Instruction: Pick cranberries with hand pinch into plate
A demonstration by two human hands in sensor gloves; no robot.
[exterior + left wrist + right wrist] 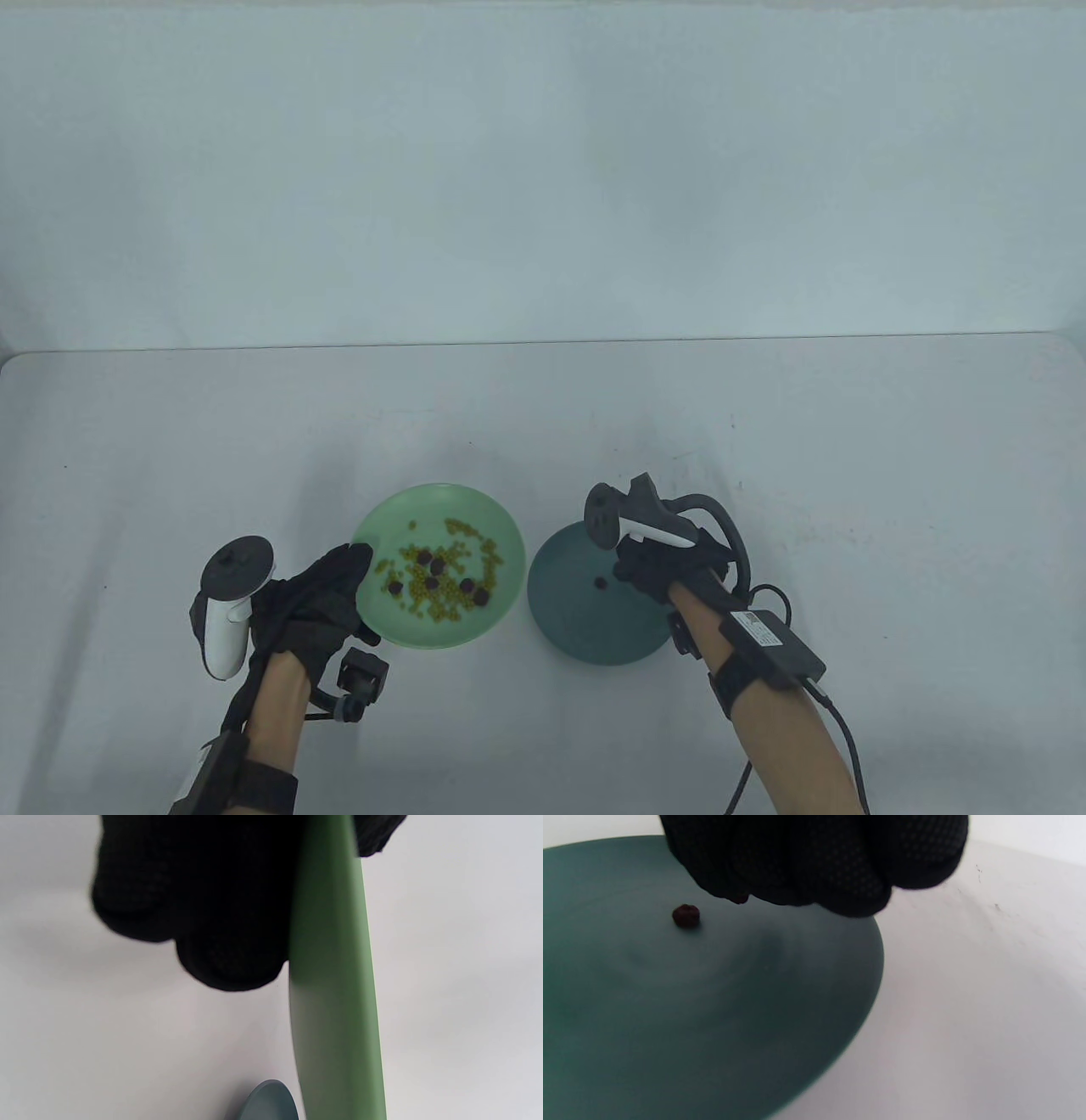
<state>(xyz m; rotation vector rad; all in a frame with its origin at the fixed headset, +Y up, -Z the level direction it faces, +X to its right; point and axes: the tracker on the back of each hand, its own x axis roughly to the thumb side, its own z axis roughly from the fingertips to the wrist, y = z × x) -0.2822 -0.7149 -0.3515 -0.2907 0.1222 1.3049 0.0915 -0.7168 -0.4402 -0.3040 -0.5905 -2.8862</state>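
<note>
A light green plate [424,501] holds yellow-green beans and several dark cranberries [439,567]. My left hand [352,569] grips its left rim, thumb on top; the left wrist view shows my fingers [229,955] against the plate's underside [335,984]. A dark teal plate [577,620] sits to its right with one cranberry [600,583] lying on it. My right hand [632,564] hovers over that plate with fingers curled. In the right wrist view a dark red cranberry [739,899] peeks out at the fingertips [780,895], just above the teal plate [670,1005] and beside the lying cranberry [686,916].
Both plates stand near the table's front edge on a pale grey tabletop [543,407]. A pale wall rises behind the table. The teal plate's edge [269,1103] shows in the left wrist view. A cable [848,747] trails from my right forearm.
</note>
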